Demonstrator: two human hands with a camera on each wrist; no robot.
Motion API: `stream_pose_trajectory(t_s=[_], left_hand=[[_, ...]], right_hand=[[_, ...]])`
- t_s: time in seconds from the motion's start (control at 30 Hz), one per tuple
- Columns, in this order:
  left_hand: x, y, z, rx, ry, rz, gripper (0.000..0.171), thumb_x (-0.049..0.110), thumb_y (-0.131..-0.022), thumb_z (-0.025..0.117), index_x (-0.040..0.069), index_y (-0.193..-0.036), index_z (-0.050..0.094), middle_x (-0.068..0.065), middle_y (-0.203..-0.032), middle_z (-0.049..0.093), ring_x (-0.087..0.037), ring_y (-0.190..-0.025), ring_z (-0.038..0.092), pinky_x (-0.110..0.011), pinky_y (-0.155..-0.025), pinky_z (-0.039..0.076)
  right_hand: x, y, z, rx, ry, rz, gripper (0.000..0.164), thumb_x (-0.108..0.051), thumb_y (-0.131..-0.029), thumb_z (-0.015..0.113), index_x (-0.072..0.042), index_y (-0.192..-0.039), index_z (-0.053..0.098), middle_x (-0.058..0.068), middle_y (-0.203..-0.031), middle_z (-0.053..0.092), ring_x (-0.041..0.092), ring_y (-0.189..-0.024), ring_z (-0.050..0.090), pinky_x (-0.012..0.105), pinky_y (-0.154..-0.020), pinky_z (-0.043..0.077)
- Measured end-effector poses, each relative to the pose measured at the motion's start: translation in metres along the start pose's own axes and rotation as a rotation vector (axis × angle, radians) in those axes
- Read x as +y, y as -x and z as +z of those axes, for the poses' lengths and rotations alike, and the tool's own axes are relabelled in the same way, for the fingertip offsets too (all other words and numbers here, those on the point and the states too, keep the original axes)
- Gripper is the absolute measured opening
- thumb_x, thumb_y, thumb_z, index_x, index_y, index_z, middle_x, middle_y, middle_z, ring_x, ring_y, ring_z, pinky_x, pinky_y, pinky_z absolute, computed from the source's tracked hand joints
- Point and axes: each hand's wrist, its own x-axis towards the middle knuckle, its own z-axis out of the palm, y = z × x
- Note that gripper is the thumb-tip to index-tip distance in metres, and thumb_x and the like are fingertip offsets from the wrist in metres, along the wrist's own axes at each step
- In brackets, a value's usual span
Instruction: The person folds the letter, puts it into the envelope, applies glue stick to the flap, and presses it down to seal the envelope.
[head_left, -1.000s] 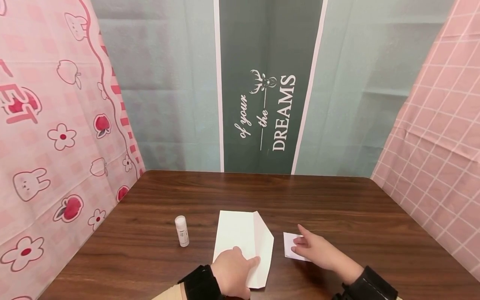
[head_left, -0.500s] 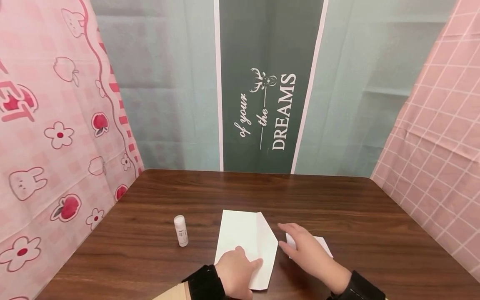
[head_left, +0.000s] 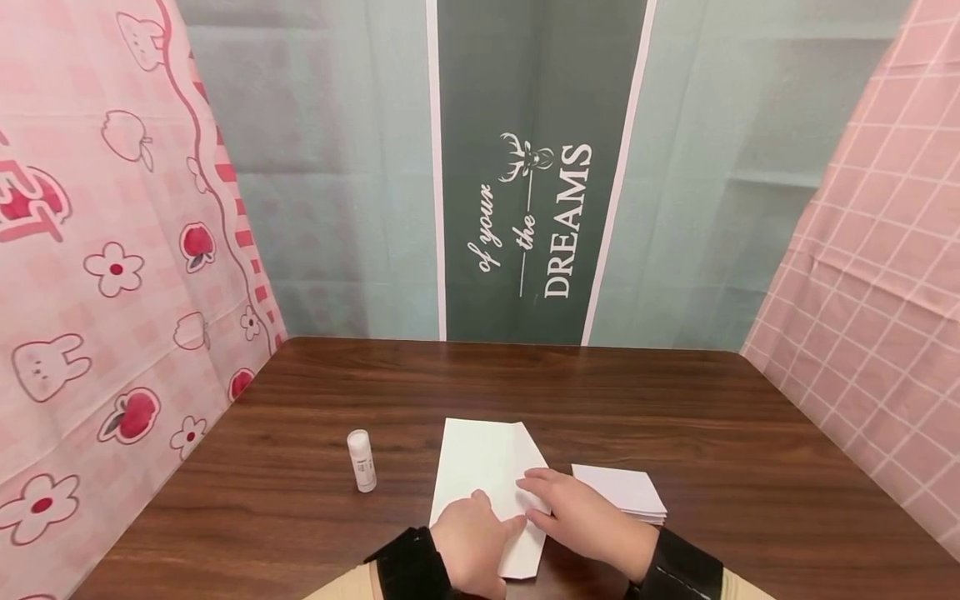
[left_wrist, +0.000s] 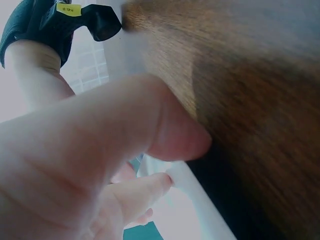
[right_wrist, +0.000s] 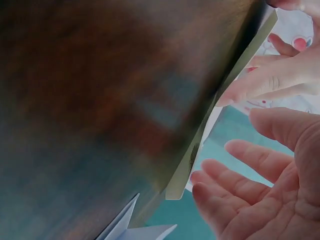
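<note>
A white folded paper (head_left: pixel 480 454), shaped like an envelope with a slanted flap on its right, lies on the table. My left hand (head_left: pixel 471 542) rests on its lower part, index finger and thumb spread. On the flap side, my right hand (head_left: pixel 581 517) reaches over the paper's right edge with loosely extended fingers; the right wrist view shows its palm (right_wrist: pixel 265 185) holding nothing. Just beyond the right hand lies a folded white paper (head_left: pixel 618 487) in several layers, partly covered by that hand. In the left wrist view the left thumb (left_wrist: pixel 125 120) hangs near the paper's edge.
A white capped tube like a glue stick (head_left: pixel 362 461) stands upright left of the paper. The brown wooden table (head_left: pixel 517 379) reaches back to a green curtain (head_left: pixel 360 208). Pink patterned cloths hang on both sides.
My right hand has let go of the small folded paper and moved left onto the envelope-shaped paper's flap side. The left hand has stayed almost in place on the paper.
</note>
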Motion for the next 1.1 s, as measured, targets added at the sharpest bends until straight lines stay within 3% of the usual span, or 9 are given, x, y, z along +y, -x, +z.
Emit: stream_pose_trajectory(t_s=[0.23,0.53,0.83,0.97,1.1], left_hand=[[-0.001,-0.001,-0.001,-0.005,0.005,0.011,0.071,0.054,-0.057,0.078,0.039,-0.123,0.057,-0.007,-0.074,0.051,-0.017,-0.059,0.046,-0.028,-0.049,0.04],[-0.003,-0.001,-0.003,0.012,0.024,0.048,0.066,0.052,-0.057,0.077,0.034,-0.119,0.061,-0.005,-0.073,0.051,-0.015,-0.063,0.046,-0.027,-0.052,0.04],[-0.009,0.0,-0.006,0.022,-0.073,0.087,0.058,0.069,-0.066,0.065,0.031,-0.109,0.065,-0.002,-0.073,0.055,-0.014,-0.065,0.05,-0.029,-0.054,0.042],[-0.013,-0.004,-0.004,0.031,-0.08,0.093,0.053,0.067,-0.065,0.069,0.028,-0.102,0.065,-0.001,-0.076,0.054,-0.015,-0.065,0.051,-0.03,-0.054,0.045],[-0.016,-0.006,-0.002,0.062,-0.054,0.15,0.051,0.062,-0.061,0.075,0.031,-0.1,0.067,0.001,-0.077,0.05,-0.012,-0.064,0.049,-0.029,-0.052,0.045]], right_hand=[[0.004,-0.002,0.002,0.001,0.042,-0.03,0.035,-0.017,-0.082,0.07,-0.001,-0.113,0.064,0.011,-0.109,0.059,0.023,-0.096,0.06,0.038,-0.08,0.049],[0.009,-0.002,0.001,-0.078,-0.006,-0.022,0.038,-0.015,-0.076,0.075,-0.003,-0.111,0.064,0.006,-0.105,0.055,0.012,-0.082,0.054,0.029,-0.071,0.049],[0.008,-0.004,0.001,-0.101,-0.008,-0.001,0.038,-0.014,-0.076,0.076,-0.004,-0.111,0.066,0.006,-0.103,0.052,0.013,-0.08,0.051,0.029,-0.072,0.048],[0.007,-0.006,0.002,-0.109,0.01,-0.003,0.038,-0.014,-0.075,0.077,-0.007,-0.111,0.066,0.005,-0.102,0.052,0.014,-0.081,0.051,0.029,-0.073,0.048],[0.005,-0.009,0.003,-0.111,0.029,-0.005,0.037,-0.015,-0.075,0.077,-0.008,-0.11,0.066,0.004,-0.102,0.052,0.015,-0.083,0.052,0.03,-0.072,0.048]])
